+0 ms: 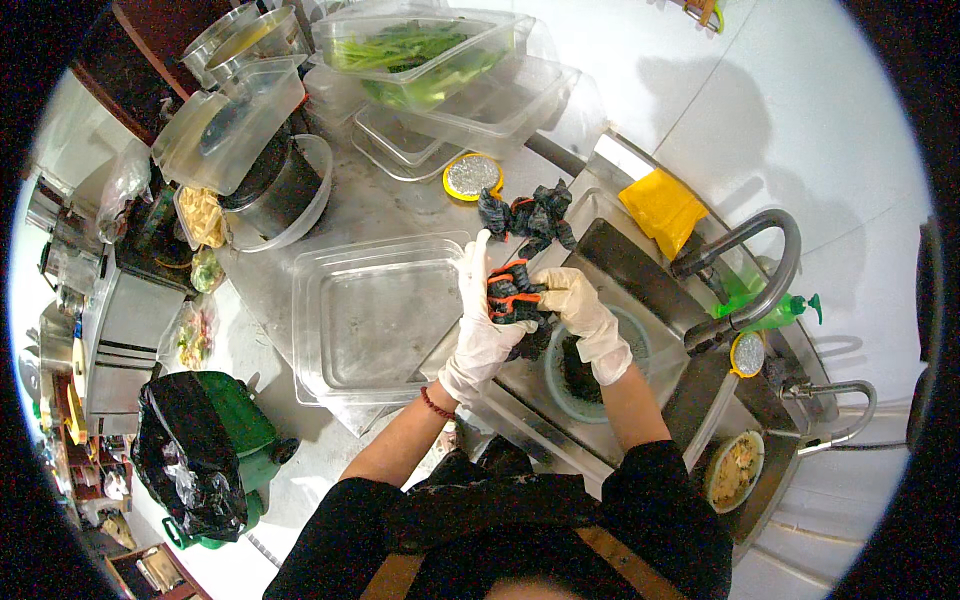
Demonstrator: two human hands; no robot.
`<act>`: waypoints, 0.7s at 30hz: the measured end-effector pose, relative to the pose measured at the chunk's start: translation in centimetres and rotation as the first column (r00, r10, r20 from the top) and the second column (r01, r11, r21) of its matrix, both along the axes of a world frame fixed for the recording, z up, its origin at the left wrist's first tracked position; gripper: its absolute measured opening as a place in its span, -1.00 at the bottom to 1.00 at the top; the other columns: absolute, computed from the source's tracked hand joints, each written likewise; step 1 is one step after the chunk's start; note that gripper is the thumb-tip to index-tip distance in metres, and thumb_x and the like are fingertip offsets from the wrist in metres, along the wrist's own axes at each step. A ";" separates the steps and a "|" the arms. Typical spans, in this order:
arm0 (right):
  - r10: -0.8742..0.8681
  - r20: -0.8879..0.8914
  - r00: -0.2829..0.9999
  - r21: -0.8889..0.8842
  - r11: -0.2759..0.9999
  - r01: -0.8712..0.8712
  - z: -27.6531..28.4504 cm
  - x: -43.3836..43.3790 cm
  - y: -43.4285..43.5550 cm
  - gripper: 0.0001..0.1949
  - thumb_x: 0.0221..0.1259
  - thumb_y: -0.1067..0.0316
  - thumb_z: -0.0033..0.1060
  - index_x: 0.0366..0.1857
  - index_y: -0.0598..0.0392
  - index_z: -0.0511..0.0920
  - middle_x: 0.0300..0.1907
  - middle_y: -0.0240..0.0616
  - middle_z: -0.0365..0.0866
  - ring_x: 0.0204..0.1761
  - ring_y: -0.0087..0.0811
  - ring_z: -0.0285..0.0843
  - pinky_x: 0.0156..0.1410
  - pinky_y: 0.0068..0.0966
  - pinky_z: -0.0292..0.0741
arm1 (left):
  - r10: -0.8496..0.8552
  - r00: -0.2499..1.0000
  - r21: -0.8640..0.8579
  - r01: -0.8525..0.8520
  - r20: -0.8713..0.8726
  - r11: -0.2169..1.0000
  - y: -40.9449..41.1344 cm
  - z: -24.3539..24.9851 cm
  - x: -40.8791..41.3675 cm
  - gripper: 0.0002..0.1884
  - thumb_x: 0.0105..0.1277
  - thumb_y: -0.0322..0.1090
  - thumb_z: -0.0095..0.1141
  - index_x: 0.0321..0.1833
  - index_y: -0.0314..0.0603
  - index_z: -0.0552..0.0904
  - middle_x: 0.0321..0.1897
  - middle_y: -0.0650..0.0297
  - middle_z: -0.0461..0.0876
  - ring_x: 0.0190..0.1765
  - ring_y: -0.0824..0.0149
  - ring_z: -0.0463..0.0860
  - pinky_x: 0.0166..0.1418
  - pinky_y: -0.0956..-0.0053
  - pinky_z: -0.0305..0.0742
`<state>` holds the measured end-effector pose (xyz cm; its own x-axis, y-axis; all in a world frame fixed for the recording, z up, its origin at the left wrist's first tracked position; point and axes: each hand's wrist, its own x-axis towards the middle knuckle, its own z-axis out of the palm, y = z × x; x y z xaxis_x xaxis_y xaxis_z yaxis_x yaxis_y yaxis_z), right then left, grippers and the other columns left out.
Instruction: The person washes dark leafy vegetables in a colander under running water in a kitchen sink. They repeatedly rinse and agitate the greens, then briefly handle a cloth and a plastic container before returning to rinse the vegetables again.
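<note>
Both my hands wear pale disposable gloves and meet over the near-left edge of a steel sink. Between them is a bunched pair of black gloves with orange cuffs (513, 292). My left hand (480, 330) grips the bundle from the left, fingers pointing up and thumb across its lower side. My right hand (581, 307) pinches its right side with the fingertips. More crumpled black gloves (536, 214) lie just above, at the sink's corner. A round translucent basin (637, 337) with dark contents stands in the sink, partly behind my right hand.
An empty clear plastic tray (375, 315) lies on the steel counter at left. A yellow-rimmed scrubber (472, 177) and clear tubs of green vegetables (420, 52) are beyond it. A curved faucet (787, 255) arches over the sink's right side. A lined green bin (244, 427) stands lower left.
</note>
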<state>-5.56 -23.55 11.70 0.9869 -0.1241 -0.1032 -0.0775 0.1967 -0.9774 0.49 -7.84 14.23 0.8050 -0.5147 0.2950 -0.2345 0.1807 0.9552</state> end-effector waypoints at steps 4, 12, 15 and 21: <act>0.205 -0.260 0.944 -0.104 0.965 -0.239 3.2 2.0 -0.9 -0.75 -0.04 0.44 0.18 -0.21 0.21 0.58 -0.32 -0.39 0.62 -0.28 -0.61 0.52 -0.13 -0.60 0.45 | -0.117 0.907 -0.074 0.096 -0.404 0.993 0.3 -1.5 0.5 -0.27 -0.12 -0.61 0.24 0.22 -0.21 0.31 0.04 0.16 0.45 0.00 0.38 0.48 0.11 0.52 0.41; -0.706 -0.030 0.708 -0.726 0.502 0.470 -1.6 12.8 -6.6 -0.62 0.03 -0.02 0.15 -0.41 0.14 0.63 -0.42 -0.17 0.66 -0.34 -0.23 0.60 -0.11 -0.40 0.44 | -0.016 0.882 0.049 0.044 -0.471 0.998 -0.6 -2.1 0.2 -0.47 -0.13 -0.69 0.22 -0.04 -0.27 0.36 0.14 0.06 0.42 0.06 0.34 0.47 0.12 0.50 0.40; -0.646 -0.022 0.763 -0.992 0.106 0.061 -4.8 14.0 -7.9 -0.61 0.05 0.00 0.11 -0.15 0.04 0.60 -0.18 -0.01 0.60 -0.08 -0.10 0.55 0.02 -0.33 0.44 | -0.077 0.840 -0.013 0.083 -0.536 0.996 0.2 -2.3 -0.2 -0.48 -0.13 -0.71 0.21 -0.06 -0.27 0.36 0.16 0.07 0.41 0.06 0.34 0.47 0.13 0.51 0.40; -0.705 0.167 0.689 -0.057 0.691 0.721 -2.8 13.7 -11.2 -0.81 0.10 0.24 0.22 -0.29 0.10 0.63 -0.42 -0.45 0.60 -0.47 -0.58 0.44 -0.35 -0.58 0.38 | -0.116 0.825 -0.027 0.122 -0.553 0.992 0.9 -2.1 -0.7 -0.48 -0.16 -0.74 0.18 -0.08 -0.20 0.41 0.08 0.13 0.45 0.08 0.36 0.45 0.11 0.51 0.42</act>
<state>8.13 -34.71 8.95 0.5984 -0.7981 0.0705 0.1622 0.0345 -0.9862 -0.21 -6.96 12.14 0.7639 -0.6179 -0.1863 0.3561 0.1629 0.9201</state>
